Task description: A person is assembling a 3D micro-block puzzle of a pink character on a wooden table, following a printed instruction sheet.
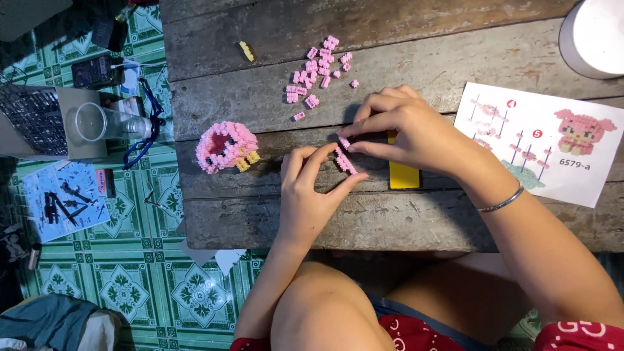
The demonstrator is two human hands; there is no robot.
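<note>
Fingers of both my left hand (311, 195) and right hand (406, 133) pinched one small pink brick strip (344, 158) — pink figure (224, 146) half built, loose bricks (318, 68) left near the table's (403, 221) far edge.

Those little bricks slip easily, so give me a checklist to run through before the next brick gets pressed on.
1. Left hand has a grip on the pink strip: ok.
2. Right hand pinches a small pink brick at the strip's top end: ok.
3. Spare pink bricks lie close on the table: ok.
4. Instruction sheet lies face up: ok.
5. Half-built pink figure stands apart from the hands: ok.
6. Brick lined up squarely: cannot tell.
</note>
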